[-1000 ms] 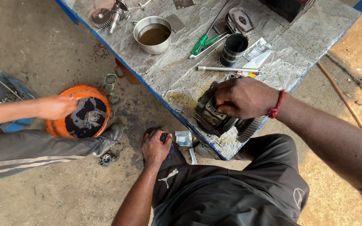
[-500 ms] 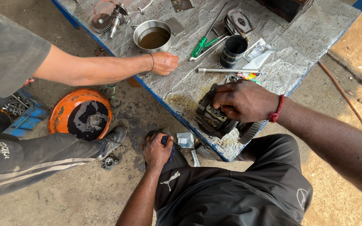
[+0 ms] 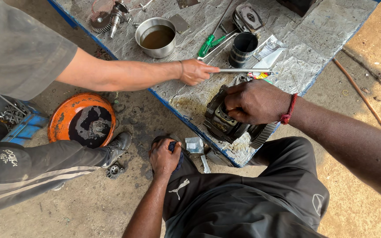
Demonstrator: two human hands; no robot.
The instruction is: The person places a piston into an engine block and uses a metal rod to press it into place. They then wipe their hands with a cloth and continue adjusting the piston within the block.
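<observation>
Gripping a greasy black engine block (image 3: 224, 121) at the near edge of the worktop (image 3: 314, 48): right hand (image 3: 255, 101), fingers curled shut over its top, red cord at the wrist. Lower down, at 7 o'clock from the block, left hand (image 3: 164, 155) closed around a dark blue object (image 3: 175, 148) against the knee. At 11 o'clock from the block, a co-worker's hand (image 3: 195, 72) pinching a thin metal rod (image 3: 243, 70) lying flat on the worktop. Beyond the rod: black cylinder sleeve (image 3: 242, 47), green screwdriver (image 3: 211, 43), steel bowl (image 3: 156, 37) of brown liquid. On the floor at 9 o'clock, an orange cover (image 3: 83, 120).
</observation>
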